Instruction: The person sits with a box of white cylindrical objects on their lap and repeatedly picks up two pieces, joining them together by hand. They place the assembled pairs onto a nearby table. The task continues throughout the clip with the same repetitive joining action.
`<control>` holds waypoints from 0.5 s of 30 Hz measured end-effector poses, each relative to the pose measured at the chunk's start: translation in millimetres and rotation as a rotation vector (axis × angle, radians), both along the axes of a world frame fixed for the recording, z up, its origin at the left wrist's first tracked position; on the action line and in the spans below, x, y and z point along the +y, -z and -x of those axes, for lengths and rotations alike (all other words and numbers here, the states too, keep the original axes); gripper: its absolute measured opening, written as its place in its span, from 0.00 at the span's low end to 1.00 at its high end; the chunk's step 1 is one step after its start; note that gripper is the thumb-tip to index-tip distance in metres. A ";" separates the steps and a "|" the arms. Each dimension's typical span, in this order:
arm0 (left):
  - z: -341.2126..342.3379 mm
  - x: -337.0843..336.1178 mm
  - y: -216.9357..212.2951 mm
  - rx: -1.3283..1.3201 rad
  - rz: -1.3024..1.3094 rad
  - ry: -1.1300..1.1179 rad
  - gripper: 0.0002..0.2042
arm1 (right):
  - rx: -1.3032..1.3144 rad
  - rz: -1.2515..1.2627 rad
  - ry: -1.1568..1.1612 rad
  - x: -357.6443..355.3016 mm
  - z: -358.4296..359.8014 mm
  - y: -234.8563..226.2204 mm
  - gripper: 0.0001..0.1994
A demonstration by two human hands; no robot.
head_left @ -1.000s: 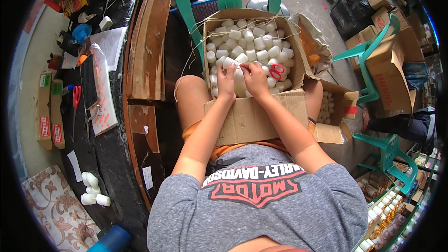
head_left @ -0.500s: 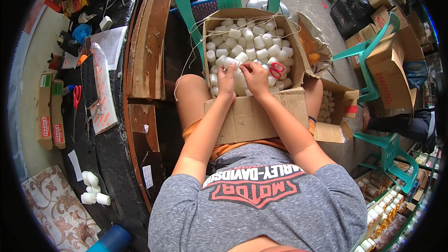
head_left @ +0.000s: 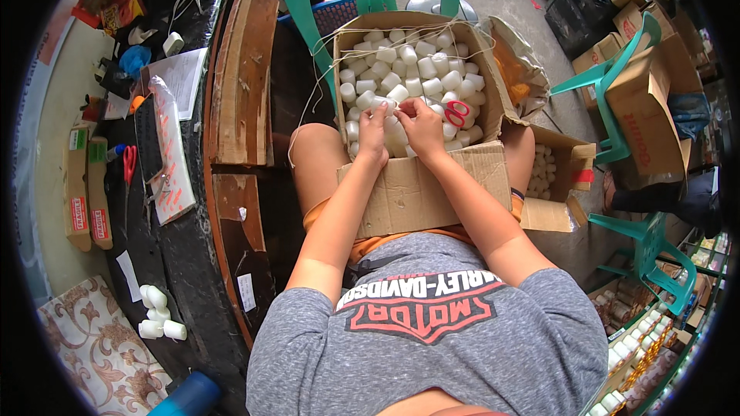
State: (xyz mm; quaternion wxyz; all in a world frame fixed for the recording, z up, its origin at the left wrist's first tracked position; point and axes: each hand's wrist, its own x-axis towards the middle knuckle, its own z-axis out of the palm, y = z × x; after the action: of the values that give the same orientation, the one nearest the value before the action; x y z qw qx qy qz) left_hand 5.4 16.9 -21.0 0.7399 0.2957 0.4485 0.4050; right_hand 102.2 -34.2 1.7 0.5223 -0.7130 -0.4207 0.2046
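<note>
White cylinder (head_left: 376,100): it is over the open carton (head_left: 424,192), which is full of similar white pieces (head_left: 428,69).
Left hand (head_left: 372,135): my thumb and fingers are closed on this cylinder.
Right hand (head_left: 421,128): my fingertips are pinched near its right end; if they hold a thread, I cannot tell, it is too small.
Fingertip work: I judge the step in hand is some fine work at this end; the next move calls for a steady left hold and a small, exact right pinch.
Red scissors (head_left: 457,114): they seem to rest on the pieces, just beside my right hand.
</note>
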 end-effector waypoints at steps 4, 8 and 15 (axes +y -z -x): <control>0.4 0.8 1.0 -0.010 -0.010 0.000 0.16 | -0.066 0.037 -0.025 -0.3 -2.8 1.6 0.09; 1.6 2.2 5.0 -0.019 0.007 -0.027 0.16 | -0.281 0.065 -0.013 -3.3 1.8 -4.1 0.09; 1.4 1.2 3.7 -0.033 0.003 -0.033 0.14 | -0.217 0.064 -0.098 -4.0 -0.5 -1.5 0.08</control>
State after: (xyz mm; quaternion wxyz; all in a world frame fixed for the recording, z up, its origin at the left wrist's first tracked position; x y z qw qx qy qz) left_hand 4.0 18.1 -24.6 0.7409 0.2804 0.4414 0.4215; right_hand 102.7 -38.1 3.2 0.4400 -0.7258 -0.5024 0.1647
